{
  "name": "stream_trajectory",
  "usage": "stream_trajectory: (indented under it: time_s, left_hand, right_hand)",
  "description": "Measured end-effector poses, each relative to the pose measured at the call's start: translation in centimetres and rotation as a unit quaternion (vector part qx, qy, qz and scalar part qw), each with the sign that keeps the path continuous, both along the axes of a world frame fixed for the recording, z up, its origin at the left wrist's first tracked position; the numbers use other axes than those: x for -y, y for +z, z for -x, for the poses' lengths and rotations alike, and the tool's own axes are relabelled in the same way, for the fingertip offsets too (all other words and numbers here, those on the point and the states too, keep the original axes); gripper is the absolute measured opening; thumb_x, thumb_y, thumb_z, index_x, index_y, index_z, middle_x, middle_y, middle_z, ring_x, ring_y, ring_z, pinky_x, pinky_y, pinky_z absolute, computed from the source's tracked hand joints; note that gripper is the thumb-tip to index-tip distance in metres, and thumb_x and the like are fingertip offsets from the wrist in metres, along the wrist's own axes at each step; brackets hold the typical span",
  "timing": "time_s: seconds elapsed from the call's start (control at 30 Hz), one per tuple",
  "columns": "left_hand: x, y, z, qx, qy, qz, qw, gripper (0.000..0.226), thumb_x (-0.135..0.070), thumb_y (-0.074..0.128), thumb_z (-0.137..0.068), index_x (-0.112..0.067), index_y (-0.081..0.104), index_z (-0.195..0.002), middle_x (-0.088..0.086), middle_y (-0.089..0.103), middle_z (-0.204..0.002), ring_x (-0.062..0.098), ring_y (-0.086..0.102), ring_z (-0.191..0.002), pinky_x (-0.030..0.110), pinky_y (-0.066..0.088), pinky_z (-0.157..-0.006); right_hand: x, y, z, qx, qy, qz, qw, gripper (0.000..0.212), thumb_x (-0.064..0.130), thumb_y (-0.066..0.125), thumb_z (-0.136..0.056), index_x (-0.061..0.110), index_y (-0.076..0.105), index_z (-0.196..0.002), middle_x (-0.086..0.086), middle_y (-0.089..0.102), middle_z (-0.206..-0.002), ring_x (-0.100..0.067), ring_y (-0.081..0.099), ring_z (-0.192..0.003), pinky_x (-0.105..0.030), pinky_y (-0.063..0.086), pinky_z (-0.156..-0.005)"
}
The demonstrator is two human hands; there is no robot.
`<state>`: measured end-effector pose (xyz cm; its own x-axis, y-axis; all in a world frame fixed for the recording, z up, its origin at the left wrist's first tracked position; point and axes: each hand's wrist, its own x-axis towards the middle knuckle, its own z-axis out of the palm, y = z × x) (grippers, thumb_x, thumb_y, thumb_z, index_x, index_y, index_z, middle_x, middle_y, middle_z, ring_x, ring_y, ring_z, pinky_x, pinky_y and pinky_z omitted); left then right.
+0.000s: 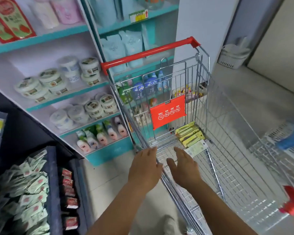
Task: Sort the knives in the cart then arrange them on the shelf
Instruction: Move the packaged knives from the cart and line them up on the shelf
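A wire shopping cart [200,92] with a red handle [148,53] stands in front of me. At its bottom far end lie several flat yellow packs of knives [189,134]; one paler pack [196,147] lies nearest to me. My left hand [144,168] is over the cart's left rim, fingers straight, holding nothing. My right hand [183,165] reaches into the basket with straight fingers, its fingertips just short of the pale pack.
Teal shelves [66,97] with white tubs and bottles stand to the left of the cart. A dark bin [53,184] of small packets is at lower left. A second wire cart [278,150] stands at the right. A white basket [232,55] sits at the back right.
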<state>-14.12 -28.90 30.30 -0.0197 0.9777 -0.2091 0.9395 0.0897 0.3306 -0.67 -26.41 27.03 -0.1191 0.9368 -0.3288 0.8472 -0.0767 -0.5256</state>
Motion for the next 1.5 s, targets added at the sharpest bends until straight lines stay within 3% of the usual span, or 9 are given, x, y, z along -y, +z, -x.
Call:
stream_trajectory:
  time_s: [0.33,0.67,0.97,1.1,1.23,1.3,1.37,1.5]
  left_hand:
    - [-13.7,-4.9,-3.7,-0.012,-0.115,0.068,0.991,0.058,-0.032,0.044,-0.098,-0.013,0.022,-0.148,0.006,0.039,-0.145,0.023,0.036,-0.132,0.036,0.033,-0.107]
    - [-26.9,-14.9,-5.4,-0.012,-0.222,0.130,0.966,0.068,-0.031,0.048,-0.096,-0.013,0.011,-0.151,0.010,0.034,-0.146,0.027,0.036,-0.131,0.036,0.032,-0.106]
    - [-33.7,-25.3,-7.7,-0.037,-0.289,0.140,0.946,0.070,-0.028,0.050,-0.094,-0.014,0.011,-0.151,0.008,0.020,-0.155,0.025,0.025,-0.140,0.034,0.026,-0.112]
    - [-35.1,-29.5,-9.6,-0.045,-0.290,0.125,0.948,0.070,-0.021,0.056,-0.090,-0.015,0.017,-0.148,0.010,0.021,-0.153,0.028,0.031,-0.135,0.035,0.030,-0.109]
    - [-35.4,-32.5,-11.3,-0.066,-0.259,0.108,0.958,0.073,-0.017,0.055,-0.089,-0.016,0.014,-0.150,0.013,0.009,-0.158,0.031,0.021,-0.140,0.037,0.024,-0.113]
    - [-35.4,-33.7,-11.9,-0.086,-0.228,0.070,0.967,0.074,-0.019,0.061,-0.085,-0.012,0.024,-0.149,0.014,0.024,-0.154,0.031,0.033,-0.133,0.039,0.034,-0.106]
    - [-35.7,-34.3,-12.3,-0.085,-0.193,0.025,0.977,0.075,-0.018,0.073,-0.074,-0.006,0.042,-0.141,0.012,0.049,-0.135,0.030,0.050,-0.115,0.038,0.046,-0.092]
    - [-35.6,-35.2,-12.4,-0.073,-0.186,0.064,0.978,0.058,-0.018,0.053,-0.090,-0.012,0.032,-0.143,0.007,0.041,-0.137,0.027,0.037,-0.123,0.036,0.034,-0.102]
  right_hand:
    - [-9.5,-5.1,-3.6,-0.043,-0.157,0.055,0.985,0.057,0.040,0.041,-0.098,0.016,0.027,-0.148,-0.004,0.034,-0.152,-0.023,0.036,-0.136,-0.040,0.030,-0.112]
    - [-18.4,-12.6,-5.9,-0.074,-0.334,0.126,0.931,0.066,0.037,0.044,-0.097,0.022,0.012,-0.152,-0.001,0.017,-0.159,-0.026,0.030,-0.140,-0.041,0.029,-0.114]
    - [-23.2,-21.9,-7.4,-0.063,-0.399,0.181,0.897,0.089,0.041,0.062,-0.088,0.027,0.002,-0.152,-0.005,0.011,-0.159,-0.031,0.020,-0.143,-0.045,0.026,-0.114]
    - [-24.1,-25.9,-7.8,-0.056,-0.410,0.207,0.887,0.091,0.042,0.063,-0.087,0.029,-0.001,-0.152,-0.007,0.008,-0.158,-0.033,0.021,-0.141,-0.045,0.027,-0.112]
    - [-24.2,-28.9,-8.0,-0.037,-0.428,0.219,0.876,0.091,0.045,0.059,-0.089,0.027,-0.005,-0.152,-0.010,0.005,-0.159,-0.032,0.012,-0.145,-0.042,0.019,-0.116]
    - [-24.3,-29.6,-8.0,-0.041,-0.448,0.216,0.866,0.083,0.048,0.049,-0.092,0.025,-0.004,-0.152,-0.012,0.005,-0.159,-0.031,0.010,-0.145,-0.042,0.015,-0.117]
    - [-24.6,-29.7,-7.7,-0.026,-0.443,0.203,0.873,0.073,0.043,0.042,-0.097,0.023,-0.003,-0.151,-0.013,0.004,-0.158,-0.031,0.012,-0.144,-0.041,0.015,-0.117]
    - [-24.6,-29.7,-7.4,0.009,-0.409,0.167,0.897,0.066,0.034,0.039,-0.099,0.020,0.000,-0.152,-0.003,0.003,-0.159,-0.024,0.008,-0.145,-0.038,0.010,-0.119]
